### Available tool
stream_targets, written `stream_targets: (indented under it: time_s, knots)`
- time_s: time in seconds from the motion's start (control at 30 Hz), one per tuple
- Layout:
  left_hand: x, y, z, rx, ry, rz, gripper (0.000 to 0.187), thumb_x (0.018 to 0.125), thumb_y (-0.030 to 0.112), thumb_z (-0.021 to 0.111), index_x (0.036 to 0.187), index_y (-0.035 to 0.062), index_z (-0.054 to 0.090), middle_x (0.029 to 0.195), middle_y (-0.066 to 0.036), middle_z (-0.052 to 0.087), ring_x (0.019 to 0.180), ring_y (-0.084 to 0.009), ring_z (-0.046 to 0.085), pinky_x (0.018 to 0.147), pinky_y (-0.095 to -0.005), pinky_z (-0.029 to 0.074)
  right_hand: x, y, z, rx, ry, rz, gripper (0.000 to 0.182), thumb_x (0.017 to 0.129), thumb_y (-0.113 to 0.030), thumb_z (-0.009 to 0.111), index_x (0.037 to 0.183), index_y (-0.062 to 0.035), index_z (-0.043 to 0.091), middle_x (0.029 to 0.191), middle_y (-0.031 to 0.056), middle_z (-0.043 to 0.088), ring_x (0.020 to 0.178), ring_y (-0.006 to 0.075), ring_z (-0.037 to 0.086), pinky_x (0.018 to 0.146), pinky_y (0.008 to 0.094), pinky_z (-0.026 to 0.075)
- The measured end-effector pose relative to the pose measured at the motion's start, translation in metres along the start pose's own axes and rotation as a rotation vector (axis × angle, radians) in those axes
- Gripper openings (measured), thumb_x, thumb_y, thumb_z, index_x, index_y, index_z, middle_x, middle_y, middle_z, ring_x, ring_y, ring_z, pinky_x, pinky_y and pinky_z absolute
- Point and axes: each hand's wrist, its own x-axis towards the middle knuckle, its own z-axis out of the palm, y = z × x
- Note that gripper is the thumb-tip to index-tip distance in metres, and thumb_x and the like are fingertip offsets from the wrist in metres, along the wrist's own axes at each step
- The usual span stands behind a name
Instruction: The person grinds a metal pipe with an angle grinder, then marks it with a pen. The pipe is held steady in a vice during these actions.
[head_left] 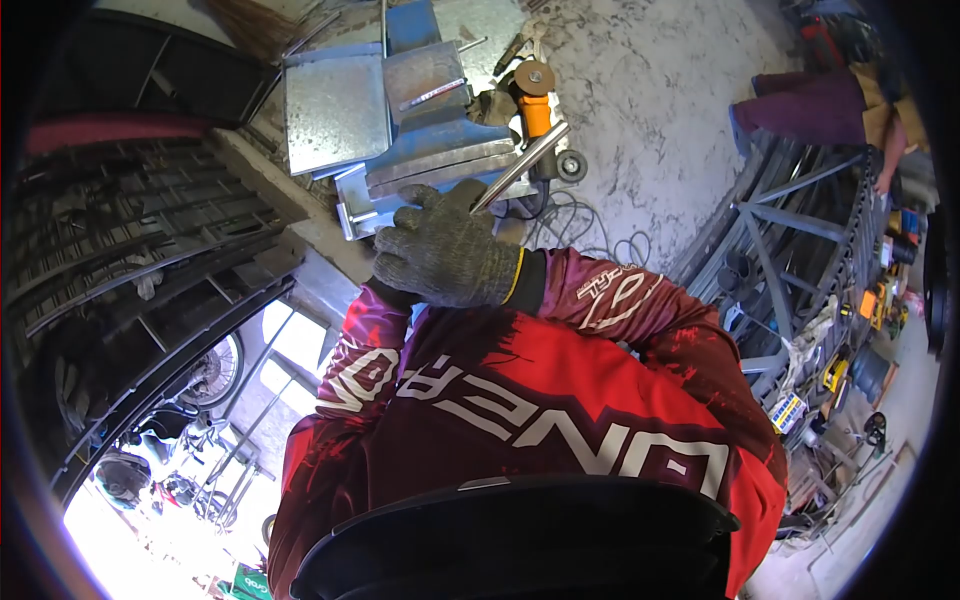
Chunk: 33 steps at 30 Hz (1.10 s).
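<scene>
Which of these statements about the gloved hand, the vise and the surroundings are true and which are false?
1. A grey knitted glove covers the hand at the blue metal bench vise. True.
2. The shiny metal rod lies far from that hand. False: its lower end meets the glove.
3. The angle grinder behind the vise is green. False: its body is orange.
4. The person wears a red long-sleeved jersey with white lettering. True.
5. Nobody else is in view. False: a second person in purple trousers is at the upper right.
</scene>
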Motion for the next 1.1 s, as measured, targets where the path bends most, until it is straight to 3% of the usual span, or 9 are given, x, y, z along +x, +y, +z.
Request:
stream_targets:
  time_s: [0.07,0.5,0.6,0.67,0.77,0.87,0.93,1.03,1.1]
  knots:
    - [-0.001,0.0,-0.001,-0.001,0.004,0.002,0.028,0.092,0.009,0.063,0.119,0.0034,0.054,0.103,-0.011,0.063,0.078,-0.0257,0.065,0.069,-0.037,0.055,0.012,-0.001,-0.036,-0.039,-0.036,-0.068,0.015,0.074,-0.026,0.064,0.086,-0.0183,0.069,0.086,0.0032,0.062,0.08,0.0244,0.062,0.094,0.0592,0.047]
    - [0.002,-0.001,-0.001,0.021,0.008,0.016,0.025,0.092,0.01,0.064,0.115,0.0034,0.056,0.098,-0.011,0.063,0.076,-0.0255,0.064,0.066,-0.0371,0.054,0.001,0.013,-0.003,0.062,-0.146,-0.151,0.023,0.075,-0.024,0.065,0.096,-0.0152,0.067,0.094,0.0046,0.065,0.09,0.0255,0.066,0.112,0.0535,0.037]
    - [0.0,-0.001,0.0,0.027,0.014,0.025,0.024,0.092,0.011,0.064,0.114,0.0034,0.056,0.097,-0.011,0.063,0.076,-0.0254,0.064,0.066,-0.0371,0.054,-0.026,0.018,0.045,0.15,-0.086,0.145,0.02,0.077,-0.025,0.064,0.095,-0.0164,0.067,0.098,0.0052,0.064,0.096,0.0244,0.064,0.111,0.0512,0.038]
    - [-0.001,-0.002,-0.001,0.035,0.026,0.031,0.024,0.092,0.011,0.064,0.113,0.0034,0.056,0.096,-0.01,0.063,0.075,-0.0254,0.064,0.066,-0.0371,0.054,0.004,0.012,-0.007,0.075,-0.237,-0.059,0.027,0.079,-0.028,0.062,0.102,-0.0159,0.066,0.104,0.0063,0.063,0.103,0.0217,0.061,0.107,0.0479,0.041]
    - [-0.005,-0.003,0.0,0.048,0.038,0.039,0.023,0.092,0.011,0.064,0.113,0.0034,0.057,0.095,-0.01,0.063,0.075,-0.0254,0.064,0.065,-0.0371,0.053,0.011,0.008,-0.029,-0.018,-0.321,-0.105,0.033,0.08,-0.028,0.061,0.11,-0.0157,0.064,0.106,0.0073,0.062,0.109,0.0198,0.059,0.106,0.0473,0.042]
    - [-0.01,-0.003,-0.001,0.072,0.06,0.065,0.023,0.092,0.011,0.064,0.112,0.0035,0.057,0.094,-0.01,0.063,0.074,-0.0253,0.064,0.065,-0.0371,0.053,0.014,-0.005,-0.042,-0.072,-0.443,-0.044,0.017,0.078,-0.022,0.07,0.094,-0.0166,0.069,0.094,0.0037,0.066,0.099,0.0254,0.067,0.103,0.0578,0.042]
    - [-0.016,-0.004,-0.001,0.101,0.088,0.097,0.022,0.092,0.012,0.064,0.111,0.0035,0.058,0.093,-0.01,0.063,0.074,-0.0253,0.063,0.064,-0.0371,0.053,0.017,-0.009,-0.039,-0.135,-0.655,0.059,0.026,0.096,-0.02,0.052,0.119,-0.0123,0.061,0.108,0.007,0.062,0.113,0.0168,0.06,0.106,0.0366,0.043]
    - [-0.023,-0.005,-0.001,0.158,0.107,0.156,0.022,0.092,0.012,0.065,0.11,0.0035,0.058,0.092,-0.01,0.063,0.073,-0.0252,0.063,0.064,-0.0371,0.053,0.019,-0.002,-0.036,-0.041,-0.69,-0.099,0.027,0.102,-0.021,0.048,0.123,-0.0104,0.059,0.111,0.0068,0.062,0.111,0.0165,0.059,0.106,0.0369,0.043]
    - [-0.024,-0.004,0.0,0.242,0.09,0.216,0.021,0.092,0.012,0.065,0.11,0.0035,0.058,0.091,-0.01,0.063,0.073,-0.0252,0.063,0.063,-0.0371,0.053,0.017,0.002,-0.037,-0.026,-0.521,-0.123,0.026,0.097,-0.024,0.055,0.119,-0.0113,0.062,0.108,0.0067,0.062,0.106,0.02,0.06,0.101,0.0411,0.045]
